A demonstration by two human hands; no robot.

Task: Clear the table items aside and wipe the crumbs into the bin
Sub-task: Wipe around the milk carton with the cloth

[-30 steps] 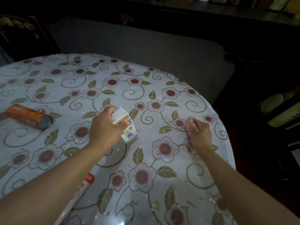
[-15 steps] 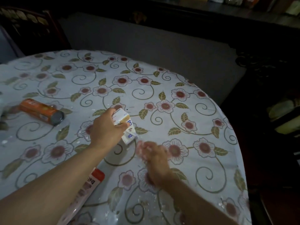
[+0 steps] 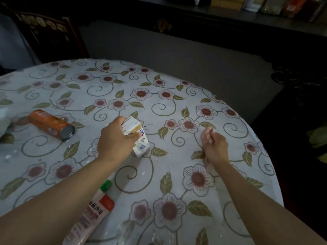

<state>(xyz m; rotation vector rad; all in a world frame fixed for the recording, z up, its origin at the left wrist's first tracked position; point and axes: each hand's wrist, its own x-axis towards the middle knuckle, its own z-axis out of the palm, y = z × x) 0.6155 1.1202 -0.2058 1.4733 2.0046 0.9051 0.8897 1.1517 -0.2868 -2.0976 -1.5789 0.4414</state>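
Observation:
My left hand (image 3: 115, 141) grips a small white and tan carton (image 3: 137, 137) by its top; the carton stands on the floral tablecloth (image 3: 159, 103) near the table's middle. My right hand (image 3: 215, 146) is closed around a bunched pink cloth (image 3: 206, 135) and presses it on the tablecloth to the right of the carton. Small white crumbs (image 3: 143, 173) lie scattered on the cloth around the carton and toward the near edge. No bin is in view.
An orange can (image 3: 51, 124) lies on its side at the left. A white tube with red band and green cap (image 3: 95, 207) lies under my left forearm. The table's round edge (image 3: 261, 138) drops off at the right. A dark chair (image 3: 49, 34) stands far left.
My right hand with the pink cloth swept left toward the carton, then back out to the right. My left hand has kept its hold on the carton in about the same spot.

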